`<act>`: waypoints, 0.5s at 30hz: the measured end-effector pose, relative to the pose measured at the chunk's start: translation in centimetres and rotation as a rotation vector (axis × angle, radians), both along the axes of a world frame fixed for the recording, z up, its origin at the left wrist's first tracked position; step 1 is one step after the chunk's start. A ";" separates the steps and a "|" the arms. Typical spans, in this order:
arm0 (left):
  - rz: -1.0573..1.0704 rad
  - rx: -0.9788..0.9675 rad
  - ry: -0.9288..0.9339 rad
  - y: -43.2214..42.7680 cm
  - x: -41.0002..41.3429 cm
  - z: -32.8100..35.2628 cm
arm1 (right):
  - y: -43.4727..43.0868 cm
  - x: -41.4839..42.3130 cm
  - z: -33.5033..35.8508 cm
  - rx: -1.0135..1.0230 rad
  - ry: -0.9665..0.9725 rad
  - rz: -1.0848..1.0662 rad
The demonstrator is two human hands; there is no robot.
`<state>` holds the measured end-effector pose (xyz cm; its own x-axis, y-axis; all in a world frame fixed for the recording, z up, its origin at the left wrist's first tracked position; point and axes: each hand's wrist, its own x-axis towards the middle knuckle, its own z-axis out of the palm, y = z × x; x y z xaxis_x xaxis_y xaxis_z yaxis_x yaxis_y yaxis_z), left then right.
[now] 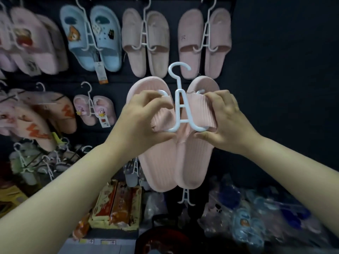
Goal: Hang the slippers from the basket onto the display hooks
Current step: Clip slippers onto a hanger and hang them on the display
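Centre of the frame: pink ribbed slippers (176, 162), paired on a white hanger (180, 107), toes up, heels down, inner edges touching.

Left hand (141, 121) curled round the strap of the left-side slipper, thumb beneath, fingers over the top beside the hanger's left arm. Right hand (225, 123) gripping the strap of the right-side slipper likewise, thumb at the hanger's lower right curl. Hanger stem upright between the two hands, hook uppermost and free.

Just above the hook, on either side: the heel ends of a beige pair (145, 43) and a hung pink pair (205, 43), each on its own hanger. Further left in that row, a blue pair (91, 39).

Right of the frame: a stretch of dark wall panel (284, 70), running from the top edge down to the right forearm. Left of the frame: crowded with more hung pairs in two rows, blurred.

Below the heels: a second white hanger (186, 197), boxed goods (117, 204) at lower centre, plastic-wrapped slippers (256, 208) at lower right. At the bottom edge, a dark red rim (161, 233), too blurred to identify.
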<state>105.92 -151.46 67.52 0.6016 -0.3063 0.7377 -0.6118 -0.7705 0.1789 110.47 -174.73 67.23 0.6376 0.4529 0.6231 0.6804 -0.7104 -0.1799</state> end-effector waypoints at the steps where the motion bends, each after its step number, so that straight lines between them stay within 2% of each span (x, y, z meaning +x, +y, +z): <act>1: -0.001 -0.003 -0.002 0.4 0.6 0.8 | 0.4 0.7 0.7 0.008 -0.010 0.006; 8: -0.038 0.001 -0.035 3.5 4.6 6.0 | 3.3 4.4 4.9 0.021 -0.129 -0.024; 15: -0.066 0.065 -0.189 5.4 8.9 11.4 | 5.6 7.0 9.2 0.074 -0.185 -0.135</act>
